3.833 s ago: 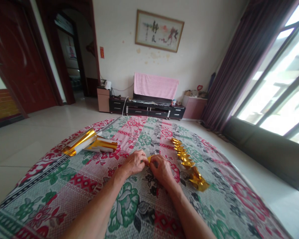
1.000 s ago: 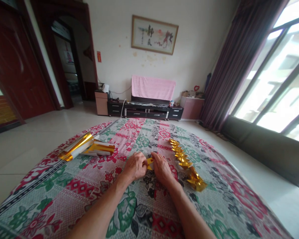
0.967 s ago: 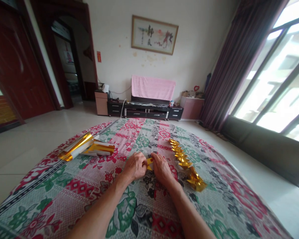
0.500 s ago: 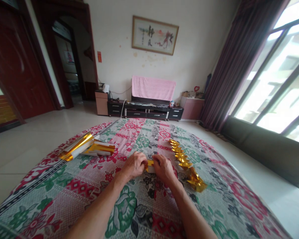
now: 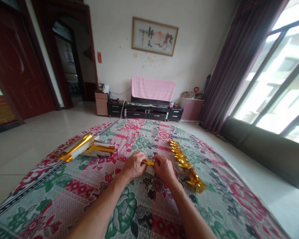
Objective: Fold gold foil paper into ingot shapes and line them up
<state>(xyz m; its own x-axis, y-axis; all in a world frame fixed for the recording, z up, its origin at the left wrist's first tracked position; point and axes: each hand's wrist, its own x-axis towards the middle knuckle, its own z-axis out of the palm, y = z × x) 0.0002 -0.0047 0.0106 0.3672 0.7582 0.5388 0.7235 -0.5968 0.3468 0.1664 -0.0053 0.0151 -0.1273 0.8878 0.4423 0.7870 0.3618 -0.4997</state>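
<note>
A small piece of gold foil paper with a white underside spans the gap between my hands, just above or on the patterned cloth. My left hand pinches its left end, fingers curled. At the other end my right hand grips it, fingers bent inward. Both hands hide the paper's ends. To the right of my right hand runs a row of several folded gold paper pieces, the nearest one larger-looking. Over on the left, rolled gold-and-white paper sheets lie on the cloth, with another bundle beside them.
A floral cloth in red, green and grey covers the round surface before me. Beyond it stands a low black TV cabinet with a pink cloth above. Dark purple curtains and a window are at right.
The gold paper between my hands now shows a narrower, tilted gold strip with white below it. Both hands keep almost the same place, with only slight finger movement.
</note>
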